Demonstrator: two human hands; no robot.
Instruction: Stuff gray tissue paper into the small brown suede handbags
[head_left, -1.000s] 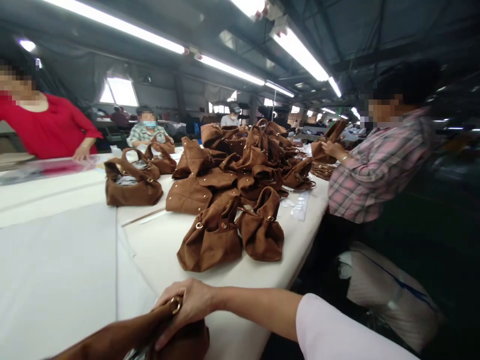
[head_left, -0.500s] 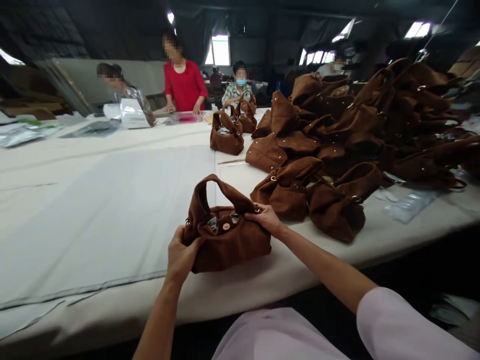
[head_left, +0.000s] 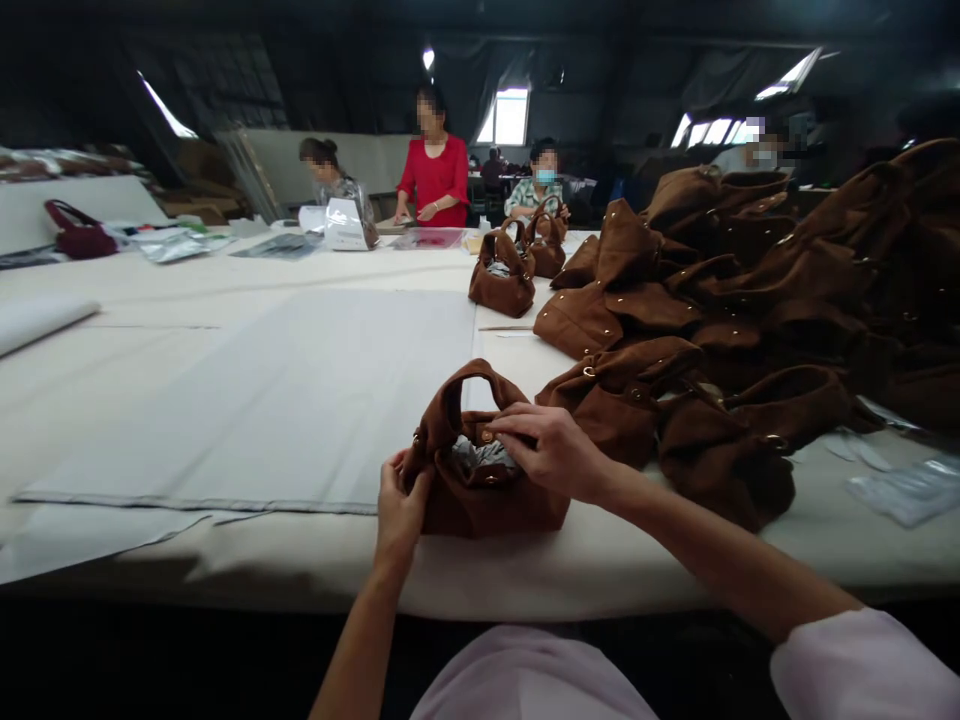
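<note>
The head view shows one brown bag [head_left: 487,512] upright on the table [head_left: 360,275], the left hand [head_left: 401,495] at its left end, the right hand [head_left: 559,450] over its right part. The left hand clasps the side; the right hand's fingers, loosely bent, lie by the far rim's snap [head_left: 487,437], though whether they pinch it is unclear. Two slumped bags [head_left: 619,420] lie just right, near a heap of bags [head_left: 660,305] too tangled to count; one dark red bag [head_left: 81,238] stands far left.
</note>
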